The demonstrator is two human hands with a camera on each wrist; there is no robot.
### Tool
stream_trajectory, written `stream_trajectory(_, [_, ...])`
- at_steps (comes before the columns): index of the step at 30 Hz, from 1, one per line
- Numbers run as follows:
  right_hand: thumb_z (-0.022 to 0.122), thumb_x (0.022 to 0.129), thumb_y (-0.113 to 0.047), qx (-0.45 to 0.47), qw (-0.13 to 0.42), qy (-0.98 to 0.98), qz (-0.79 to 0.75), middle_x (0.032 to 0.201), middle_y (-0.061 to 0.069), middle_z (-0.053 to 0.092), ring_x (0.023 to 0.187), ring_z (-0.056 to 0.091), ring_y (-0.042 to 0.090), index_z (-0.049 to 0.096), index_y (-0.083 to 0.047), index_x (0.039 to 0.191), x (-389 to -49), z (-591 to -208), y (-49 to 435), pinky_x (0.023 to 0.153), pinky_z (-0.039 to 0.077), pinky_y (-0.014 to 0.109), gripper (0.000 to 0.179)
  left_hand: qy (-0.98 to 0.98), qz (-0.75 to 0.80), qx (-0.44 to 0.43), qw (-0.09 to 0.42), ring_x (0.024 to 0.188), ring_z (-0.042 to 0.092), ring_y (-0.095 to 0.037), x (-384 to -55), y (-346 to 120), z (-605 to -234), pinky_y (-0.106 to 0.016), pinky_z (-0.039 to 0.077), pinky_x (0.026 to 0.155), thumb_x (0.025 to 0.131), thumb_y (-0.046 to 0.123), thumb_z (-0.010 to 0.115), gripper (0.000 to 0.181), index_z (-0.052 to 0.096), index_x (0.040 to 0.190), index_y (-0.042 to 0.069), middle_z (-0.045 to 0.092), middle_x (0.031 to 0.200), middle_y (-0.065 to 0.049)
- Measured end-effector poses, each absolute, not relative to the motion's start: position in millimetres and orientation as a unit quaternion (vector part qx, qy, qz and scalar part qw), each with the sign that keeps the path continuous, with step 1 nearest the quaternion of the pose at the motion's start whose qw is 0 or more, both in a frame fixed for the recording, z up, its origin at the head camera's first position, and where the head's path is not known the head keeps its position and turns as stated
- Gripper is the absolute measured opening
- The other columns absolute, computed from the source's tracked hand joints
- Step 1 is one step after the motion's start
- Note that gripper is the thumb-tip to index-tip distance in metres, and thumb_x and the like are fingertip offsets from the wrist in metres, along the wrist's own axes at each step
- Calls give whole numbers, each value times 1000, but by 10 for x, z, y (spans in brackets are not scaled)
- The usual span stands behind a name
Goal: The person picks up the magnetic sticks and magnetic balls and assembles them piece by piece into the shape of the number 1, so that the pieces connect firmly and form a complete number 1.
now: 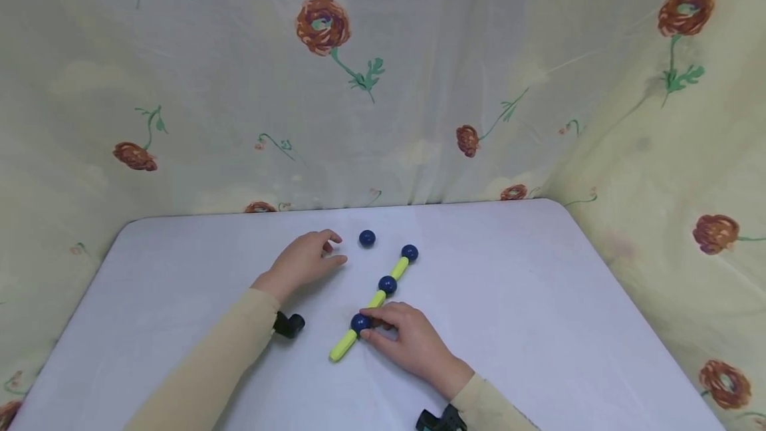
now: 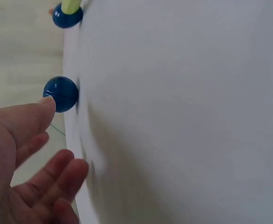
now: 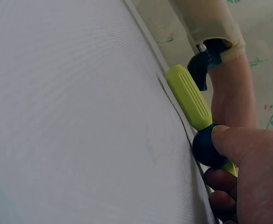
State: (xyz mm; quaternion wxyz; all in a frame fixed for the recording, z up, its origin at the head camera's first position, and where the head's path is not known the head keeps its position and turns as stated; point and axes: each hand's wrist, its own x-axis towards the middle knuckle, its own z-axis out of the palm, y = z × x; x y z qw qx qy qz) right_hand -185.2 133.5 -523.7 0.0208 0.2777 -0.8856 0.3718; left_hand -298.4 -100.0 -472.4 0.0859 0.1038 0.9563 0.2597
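On the white table lies a slanting chain of dark blue balls and yellow-green rods. It has a far ball (image 1: 409, 253), a middle ball (image 1: 387, 285) and a near ball (image 1: 361, 323), with a free-ended rod (image 1: 343, 346) at the near end. My right hand (image 1: 413, 341) pinches the near ball between thumb and fingers; the right wrist view shows the thumb on that ball (image 3: 206, 147), with the ridged rod (image 3: 188, 95) beyond it. A loose blue ball (image 1: 368, 239) sits left of the far ball. Left of it, my left hand (image 1: 305, 259) holds nothing, its fingers loosely bent and apart from the ball.
A white cloth covers the table (image 1: 538, 324), which has rounded far corners. Behind it and at the sides hangs a flower-patterned curtain (image 1: 407, 85). Black wrist cameras, one on the left wrist (image 1: 290, 325) and one on the right (image 1: 441, 419), stick out from the sleeves.
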Motion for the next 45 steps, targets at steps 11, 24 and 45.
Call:
stream_trajectory(11, [63,95,-45,281,13,-880,383,103,-18,65,88,56,1,68,-24,126,-1796,-5269,1305,75,48,26,38,950,194,223,105,115,55,-19,-3353,-691,-4742,-41,43,100,96,29,68,51,52,145,29,56,130,-5])
stream_trajectory(24, [64,95,-44,283,21,-883,373,101,-17,66,86,57,3,69,-21,126,-1817,-5201,1307,74,48,25,39,957,207,189,69,112,60,-17,-3406,-663,-4830,-39,45,98,92,30,72,40,63,130,20,65,122,1])
stream_trajectory(45, [63,95,-46,283,26,-885,369,100,-17,65,86,56,1,68,-21,128,-1846,-5217,1328,72,48,25,41,920,367,130,36,105,63,-19,-2784,-1133,-4827,-41,51,89,86,33,79,41,65,122,18,66,115,2])
